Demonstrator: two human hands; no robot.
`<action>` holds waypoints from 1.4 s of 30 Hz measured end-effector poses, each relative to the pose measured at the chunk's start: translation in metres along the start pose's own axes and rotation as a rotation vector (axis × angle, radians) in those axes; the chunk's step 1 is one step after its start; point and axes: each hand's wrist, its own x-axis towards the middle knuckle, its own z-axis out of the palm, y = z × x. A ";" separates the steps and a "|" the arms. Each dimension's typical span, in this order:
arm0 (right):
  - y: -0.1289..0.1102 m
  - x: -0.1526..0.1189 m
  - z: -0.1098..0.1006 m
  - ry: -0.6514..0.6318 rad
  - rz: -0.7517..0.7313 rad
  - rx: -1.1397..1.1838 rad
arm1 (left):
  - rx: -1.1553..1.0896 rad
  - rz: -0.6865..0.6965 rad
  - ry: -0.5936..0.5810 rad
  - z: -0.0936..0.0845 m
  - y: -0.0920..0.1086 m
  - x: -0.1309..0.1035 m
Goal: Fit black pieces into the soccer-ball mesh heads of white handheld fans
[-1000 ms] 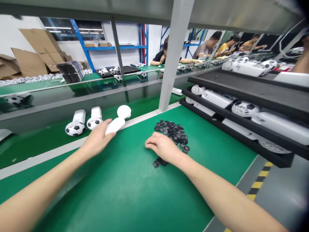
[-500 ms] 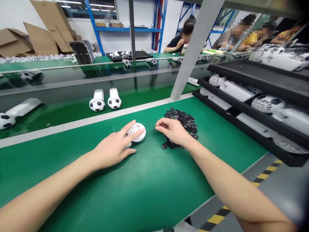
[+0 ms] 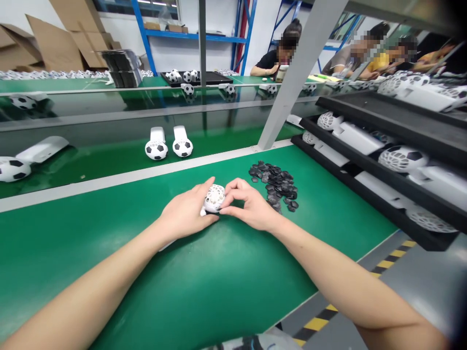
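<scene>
My left hand point(image 3: 188, 209) lies over a white football-shaped fan point(image 3: 215, 197), fingers and thumb around its ball head. Part of the white handle shows beneath my wrist; the hand hides the rest. At the ball's right side, the fingertips of my right hand point(image 3: 248, 204) pinch together. A small black patch point(image 3: 220, 207) is just visible there, mostly covered by the fingers. Behind that hand is a loose pile of black pentagon-like patches point(image 3: 280, 182) on the green tabletop point(image 3: 219, 282).
Two finished-looking football fans point(image 3: 170, 143) lie on the green conveyor point(image 3: 120, 160) beyond a pale rail. Stacked black trays point(image 3: 365, 187) with white fans rise at right. A grey post point(image 3: 288, 92) stands between. Co-workers point(image 3: 277, 53) sit across the line.
My right hand has moved left from the pile to the ball with a black patch. My left hand has shifted right and closed around the ball, which has turned, its openwork now facing up.
</scene>
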 end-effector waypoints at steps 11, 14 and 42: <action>0.004 0.003 0.013 0.025 0.250 0.271 | -0.064 -0.079 0.039 -0.003 0.003 0.001; 0.004 0.003 0.016 0.014 0.281 0.301 | -0.069 -0.128 0.040 -0.003 0.004 0.002; 0.003 0.006 -0.033 -0.086 0.039 -0.031 | -0.037 0.134 0.028 -0.008 -0.018 0.003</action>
